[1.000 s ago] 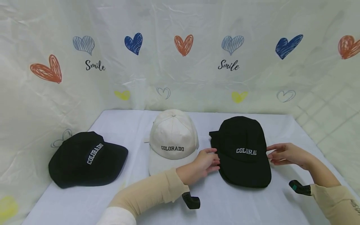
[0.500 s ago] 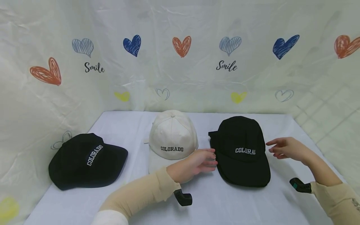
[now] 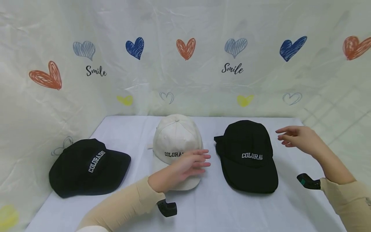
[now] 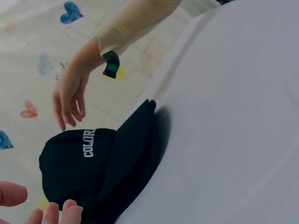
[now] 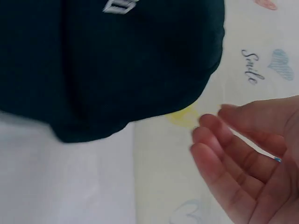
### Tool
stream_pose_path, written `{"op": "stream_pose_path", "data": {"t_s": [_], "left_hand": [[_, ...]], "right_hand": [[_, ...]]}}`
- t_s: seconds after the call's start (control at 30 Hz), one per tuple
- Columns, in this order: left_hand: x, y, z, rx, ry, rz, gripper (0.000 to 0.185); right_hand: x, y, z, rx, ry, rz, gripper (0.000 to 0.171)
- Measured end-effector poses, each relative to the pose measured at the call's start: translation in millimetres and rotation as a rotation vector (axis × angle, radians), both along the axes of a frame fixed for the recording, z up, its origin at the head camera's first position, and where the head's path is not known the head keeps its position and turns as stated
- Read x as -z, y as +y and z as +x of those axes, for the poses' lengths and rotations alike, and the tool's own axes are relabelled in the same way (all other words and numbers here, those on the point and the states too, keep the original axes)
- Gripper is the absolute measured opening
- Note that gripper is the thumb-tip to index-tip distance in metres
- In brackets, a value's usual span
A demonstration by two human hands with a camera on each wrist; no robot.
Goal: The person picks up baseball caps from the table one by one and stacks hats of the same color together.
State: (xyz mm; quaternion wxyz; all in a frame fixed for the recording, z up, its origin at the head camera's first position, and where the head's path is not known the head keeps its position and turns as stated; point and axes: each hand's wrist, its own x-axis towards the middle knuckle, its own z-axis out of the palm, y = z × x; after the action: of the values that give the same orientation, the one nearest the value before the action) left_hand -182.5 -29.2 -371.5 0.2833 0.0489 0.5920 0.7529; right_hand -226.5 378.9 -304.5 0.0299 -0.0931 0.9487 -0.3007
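Three "COLORADO" baseball caps in a row on white-clothed surface (image 3: 249, 209), before heart-printed "Smile" backdrop (image 3: 185, 80): black cap (image 3: 90, 167), white cap (image 3: 175, 141), second black cap (image 3: 246, 154). Left hand (image 3: 181, 169) open-fingered over white cap's brim; right hand (image 3: 299, 140) relaxed, empty, raised beside second black cap.

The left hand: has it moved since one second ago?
Yes. The left hand has moved leftward, away from the right black cap. It is now in front of the white cap, covering part of its lettering.
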Motion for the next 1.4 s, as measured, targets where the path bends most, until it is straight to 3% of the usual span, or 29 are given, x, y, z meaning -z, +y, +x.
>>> {"op": "stream_pose_path", "data": {"t_s": [0.13,0.23,0.4,0.53,0.7,0.87,1.1,1.4], "left_hand": [[-8.2,-15,-1.2,-0.047,0.035,-0.025,0.047],[-14.3,-29,1.0,-0.047,0.047,-0.04,0.045],[-24.2,-58,6.1,-0.043,0.104,-0.075,0.043],[-27.2,-86,8.8,-0.107,0.131,-0.126,0.04],[-23.8,-120,13.0,-0.224,0.113,-0.197,0.037],[-20.8,-150,19.2,-0.285,0.091,-0.301,0.041],[-16.6,-190,29.4,-0.261,0.077,-0.426,0.043],[-2.3,-242,48.1,-0.277,0.048,-0.397,0.042]], "right_hand": [[-6.0,-11,-0.7,0.051,0.084,-0.083,0.033],[-8.7,-22,-1.1,0.058,0.134,-0.126,0.031],[-10.2,-47,-1.7,0.04,0.197,-0.197,0.028],[-10.1,-71,-1.2,0.004,0.226,-0.267,0.027],[-11.2,-103,-1.2,-0.081,0.26,-0.329,0.023],[-14.7,-140,-4.2,-0.173,0.255,-0.365,0.019],[-9.4,-199,-11.8,-0.286,0.215,-0.377,0.016],[0.5,-274,-11.4,-0.437,0.234,-0.5,0.015]]}}
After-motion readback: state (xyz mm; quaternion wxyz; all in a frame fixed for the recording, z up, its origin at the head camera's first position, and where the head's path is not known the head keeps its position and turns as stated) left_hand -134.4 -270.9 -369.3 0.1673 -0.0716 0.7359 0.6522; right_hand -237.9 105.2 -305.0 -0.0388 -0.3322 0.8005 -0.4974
